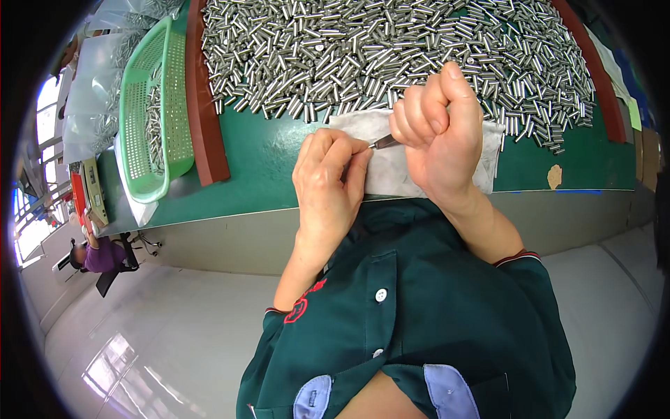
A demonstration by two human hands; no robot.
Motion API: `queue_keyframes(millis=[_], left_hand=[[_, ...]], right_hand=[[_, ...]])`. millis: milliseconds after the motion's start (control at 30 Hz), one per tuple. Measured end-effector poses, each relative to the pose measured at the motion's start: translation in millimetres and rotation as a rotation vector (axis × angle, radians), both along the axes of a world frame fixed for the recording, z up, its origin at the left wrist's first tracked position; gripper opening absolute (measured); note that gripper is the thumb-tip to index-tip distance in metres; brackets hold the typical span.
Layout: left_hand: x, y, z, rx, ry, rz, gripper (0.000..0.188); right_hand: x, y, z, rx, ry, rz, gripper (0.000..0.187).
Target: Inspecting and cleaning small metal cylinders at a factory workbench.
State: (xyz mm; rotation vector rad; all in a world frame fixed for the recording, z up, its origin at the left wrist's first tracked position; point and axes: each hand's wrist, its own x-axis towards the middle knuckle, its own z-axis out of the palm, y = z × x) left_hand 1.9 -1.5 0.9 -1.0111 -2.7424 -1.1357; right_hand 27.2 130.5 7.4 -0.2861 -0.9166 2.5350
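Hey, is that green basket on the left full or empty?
Partly filled: the basket holds metal pieces, yet some of its inner mesh shows bare.

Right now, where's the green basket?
In the head view, the green basket is on the left, just left of the reddish-brown rail, with clear plastic bags farther left.

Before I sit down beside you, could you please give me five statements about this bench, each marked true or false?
1. A slim tapered metal piece shows between the left hand and the right hand. True.
2. The cloth under the hands is bright red. False: the cloth is whitish.
3. Short metal pins lie spread between two reddish-brown bars. True.
4. The mesh basket stands right of both bars. False: the green plastic mesh basket is at the left.
5. The tabletop is green. True.
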Motion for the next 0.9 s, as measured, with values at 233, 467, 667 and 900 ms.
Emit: queue_keyframes(millis=[233,467,667,900], left_hand=[[-2.9,2.2,3.3,0.028,-0.071,-0.005,0.01],[-3.5,6.3,4.7,0.026,-0.03,0.004,0.008],[-1.2,4.6,9.0,-0.013,0.01,-0.017,0.007],[2.7,-8.0,16.5,0.589,-0.855,0.089,0.012]], right_hand=[[-0.1,-8.0,2.3,0.126,0.002,-0.013,0.042],[4.1,-20.7,5.5,0.435,0.104,-0.019,0.037],[5.3,-23.9,12.4,0.391,0.029,-0.028,0.037],[1.2,-16.2,5.4,0.261,0.016,-0.045,0.039]])
